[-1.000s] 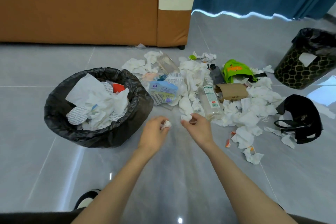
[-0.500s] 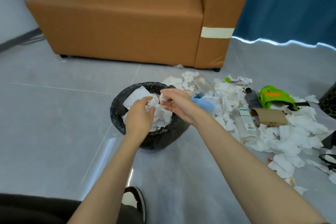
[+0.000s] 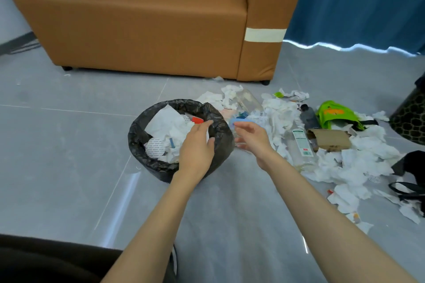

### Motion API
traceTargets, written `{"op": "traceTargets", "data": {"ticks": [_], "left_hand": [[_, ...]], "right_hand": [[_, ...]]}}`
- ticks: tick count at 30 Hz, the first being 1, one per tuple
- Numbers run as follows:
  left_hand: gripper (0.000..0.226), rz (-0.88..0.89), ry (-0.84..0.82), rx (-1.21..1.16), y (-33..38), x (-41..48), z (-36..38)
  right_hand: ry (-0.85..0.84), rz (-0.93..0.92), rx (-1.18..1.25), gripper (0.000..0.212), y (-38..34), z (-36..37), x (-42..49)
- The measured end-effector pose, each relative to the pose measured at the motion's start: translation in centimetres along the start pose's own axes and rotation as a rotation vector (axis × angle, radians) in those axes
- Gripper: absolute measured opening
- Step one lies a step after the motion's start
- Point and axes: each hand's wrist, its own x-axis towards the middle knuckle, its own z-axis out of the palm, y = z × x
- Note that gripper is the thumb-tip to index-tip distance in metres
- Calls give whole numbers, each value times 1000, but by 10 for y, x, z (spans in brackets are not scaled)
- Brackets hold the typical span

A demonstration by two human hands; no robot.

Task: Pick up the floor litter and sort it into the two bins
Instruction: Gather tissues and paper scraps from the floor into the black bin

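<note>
A black-lined bin (image 3: 138, 145) stands on the grey floor, holding crumpled white paper, a red cap and round foil seals. My left hand (image 3: 196, 147) hovers over its near right rim, fingers apart, holding nothing. My right hand (image 3: 249, 138) is just right of the bin, open and empty. Further right lies a litter pile (image 3: 358, 163) of white tissues, with a clear plastic bottle (image 3: 301, 147), a brown cardboard piece (image 3: 331, 142), a dark bottle (image 3: 309, 117) and a green bag (image 3: 333, 114). A second patterned bin (image 3: 411, 117) shows at the right edge.
An orange sofa (image 3: 149, 25) stands behind the bin, with a blue curtain (image 3: 358, 2) to its right. A black bag with straps (image 3: 411, 167) lies at the right. My dark trouser leg (image 3: 46, 259) fills the lower left corner.
A second ago each hand pinched a small tissue scrap near the pile. Both moved over the black-lined bin and let go; now both hands are empty and the right has drawn back right.
</note>
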Motion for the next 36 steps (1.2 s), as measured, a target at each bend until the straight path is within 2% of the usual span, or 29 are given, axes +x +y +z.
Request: {"op": "traceTargets", "data": {"ticks": [5,9,12,14,16,20,28,31,36], "left_hand": [[49,123,-155,8,29,-11,45],[50,162,-321,48,44,-19,91],[49,147,-445,67,45,-23,118],[50,181,-532,116,45,-23,136],[51,234,-617,192,47,-21,155],[55,296,-699,279,48,-12,187],[63,241,-848,405,47,15,248],[65,186,-921,435,37,18,270],[57,234,-975,430,17,3,281]], "right_hand": [[134,163,55,23,36,-63,-3],[291,249,-25,27,76,-122,-9],[401,265,-219,30,112,-159,-15],[449,308,-439,34,135,-184,-20],[471,358,-559,42,153,-207,-26],[464,456,-581,55,173,-233,-22],[332,609,-538,81,191,-256,18],[304,603,-557,74,201,-247,23],[223,480,-721,53,209,-214,19]]}}
